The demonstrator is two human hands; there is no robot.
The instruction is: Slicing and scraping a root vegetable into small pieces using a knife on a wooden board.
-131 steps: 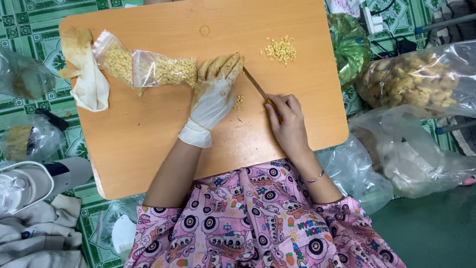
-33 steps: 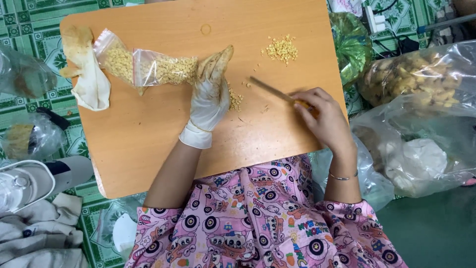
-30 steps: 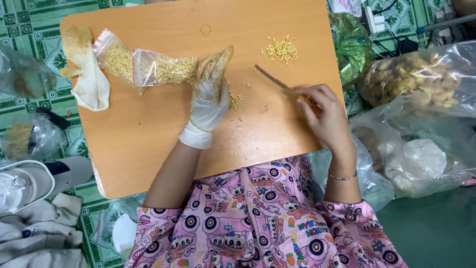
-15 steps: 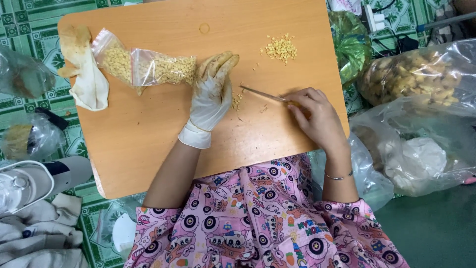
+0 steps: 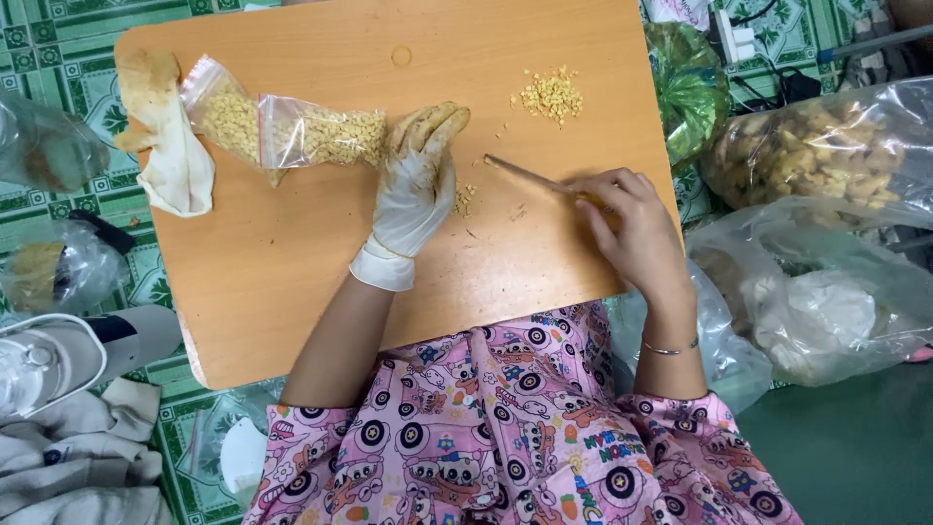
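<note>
A wooden board (image 5: 292, 272) fills the centre of the frame. The left hand (image 5: 416, 190), in a stained white glove, rests flat on it at mid-frame, fingers pressed together and pointing up-right, beside a few chopped yellow bits (image 5: 465, 198). The right hand (image 5: 630, 222), bare, is curled around the handle of a thin knife (image 5: 525, 173), whose blade lies slanted toward the upper left, tip just right of the gloved fingers.

In the upper right of the board sits a small heap of chopped yellow pieces (image 5: 551, 94), well apart from both hands. At upper left, a clear zip bag (image 5: 292, 131) lies on its side, holding more of the same yellow pieces; its right end touches the gloved fingertips. Left of it lies a spare stained glove (image 5: 167, 146).

Off the board at the right edge, a clear plastic bag (image 5: 807, 156) holds knobbly yellow-brown roots; below it another plastic bag (image 5: 826, 301) holds something pale. A green bag (image 5: 685, 87) sits at the upper right.
</note>
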